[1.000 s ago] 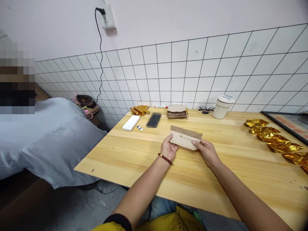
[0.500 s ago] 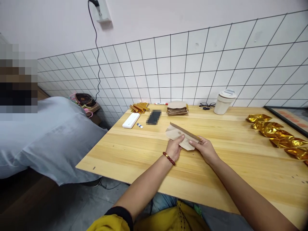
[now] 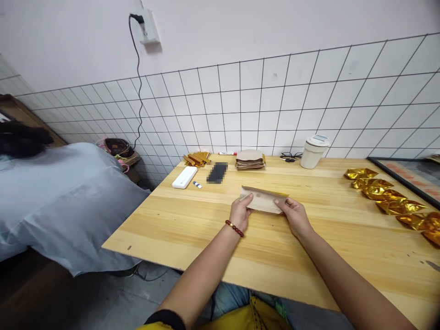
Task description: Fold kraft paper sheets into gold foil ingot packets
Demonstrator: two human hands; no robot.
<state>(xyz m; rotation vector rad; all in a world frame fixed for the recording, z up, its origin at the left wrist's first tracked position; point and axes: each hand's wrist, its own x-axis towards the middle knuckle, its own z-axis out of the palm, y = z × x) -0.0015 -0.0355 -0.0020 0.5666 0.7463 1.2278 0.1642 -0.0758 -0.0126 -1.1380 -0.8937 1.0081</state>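
Note:
I hold a brown paper envelope (image 3: 264,200) between both hands, just above the wooden table (image 3: 192,229). My left hand (image 3: 240,211), with a red bead bracelet at the wrist, pinches the envelope's left end. At the right end my right hand (image 3: 294,213) grips it with the fingers closed. A thin strip of gold foil shows along the envelope's top right edge. The envelope lies nearly flat, its flap side facing up.
A stack of brown envelopes (image 3: 250,160), a white power bank (image 3: 184,177), a dark phone (image 3: 217,173), gold strips (image 3: 196,158), a red marker (image 3: 227,153), glasses (image 3: 291,157) and a white cup (image 3: 312,151) lie at the back. Several gold foil packets (image 3: 385,193) line the right side. A person in grey (image 3: 65,201) is on the left.
The envelope was tilted with its left end raised half a second ago; now it is level and lower. Both hands stay on its ends. The camera view shifted slightly.

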